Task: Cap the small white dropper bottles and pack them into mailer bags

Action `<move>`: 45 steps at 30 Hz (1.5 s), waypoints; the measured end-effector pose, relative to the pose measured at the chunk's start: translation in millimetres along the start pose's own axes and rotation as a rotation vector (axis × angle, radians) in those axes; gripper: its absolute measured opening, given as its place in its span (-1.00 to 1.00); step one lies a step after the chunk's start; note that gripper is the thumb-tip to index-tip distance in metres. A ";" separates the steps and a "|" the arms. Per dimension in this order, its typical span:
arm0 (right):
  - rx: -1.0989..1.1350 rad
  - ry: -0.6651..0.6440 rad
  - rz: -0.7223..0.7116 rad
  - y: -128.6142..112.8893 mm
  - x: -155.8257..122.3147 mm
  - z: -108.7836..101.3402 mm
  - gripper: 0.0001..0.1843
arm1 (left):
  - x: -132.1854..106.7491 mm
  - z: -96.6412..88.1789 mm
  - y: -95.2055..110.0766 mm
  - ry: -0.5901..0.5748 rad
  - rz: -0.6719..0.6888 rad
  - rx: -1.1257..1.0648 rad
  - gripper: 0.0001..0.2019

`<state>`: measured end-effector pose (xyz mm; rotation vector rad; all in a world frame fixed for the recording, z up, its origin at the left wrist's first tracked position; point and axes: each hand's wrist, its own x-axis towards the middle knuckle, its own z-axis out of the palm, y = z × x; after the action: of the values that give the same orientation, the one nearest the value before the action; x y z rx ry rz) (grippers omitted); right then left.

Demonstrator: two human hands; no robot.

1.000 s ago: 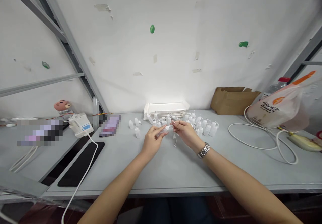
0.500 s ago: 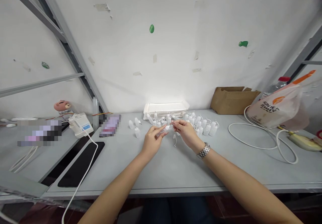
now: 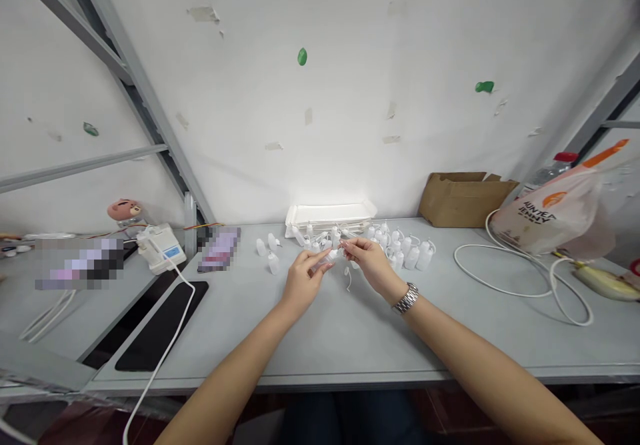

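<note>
My left hand [image 3: 303, 279] pinches a small translucent dropper bottle [image 3: 323, 259] held above the grey table [image 3: 330, 328]. Meeting it from the right, my right hand [image 3: 369, 261] has its fingertips closed at the bottle's tip, on a small piece I cannot make out. A steel watch sits on my right wrist. Behind the hands stands a cluster of several small white bottles [image 3: 407, 250], and three more bottles [image 3: 267, 249] stand to the left. A loose white cap strap [image 3: 347, 276] lies on the table under the hands.
A stack of white trays [image 3: 327, 215] leans at the wall. A cardboard box [image 3: 463, 199], a printed plastic bag [image 3: 560, 215] and a coiled white cable [image 3: 520, 273] lie at the right. At the left are a black mat [image 3: 163, 325], a white device [image 3: 161, 247] and its cable.
</note>
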<state>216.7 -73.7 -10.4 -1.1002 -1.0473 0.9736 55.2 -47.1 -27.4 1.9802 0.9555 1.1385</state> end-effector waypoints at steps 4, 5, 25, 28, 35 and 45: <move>-0.099 0.023 -0.044 -1.1 -0.7 0.8 -0.72 | -0.9 0.9 -1.1 0.002 0.006 0.011 -0.71; -0.119 0.026 -0.050 -1.3 -0.8 1.0 -0.73 | -1.0 1.1 -1.5 0.003 0.011 0.016 -0.71; -0.422 0.039 -0.270 -7.7 -1.2 -2.5 -0.69 | 4.8 -1.4 1.5 -0.019 -0.033 0.019 -0.67; -0.601 0.098 -0.461 -13.4 0.7 -9.5 -0.73 | 6.4 -4.9 4.2 0.026 -0.071 0.023 -0.64; -1.005 0.054 -0.626 -0.6 9.1 -17.5 -0.72 | 5.9 -5.3 -3.8 0.043 -0.029 0.112 -0.72; -1.129 0.076 -0.589 8.5 12.0 -17.8 -0.72 | 4.3 -5.3 -8.2 -0.035 -0.045 0.352 -0.72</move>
<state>236.0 -64.2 -19.1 -1.5350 -1.7851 -0.2230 49.8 -38.3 -30.2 2.2315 1.2437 0.9577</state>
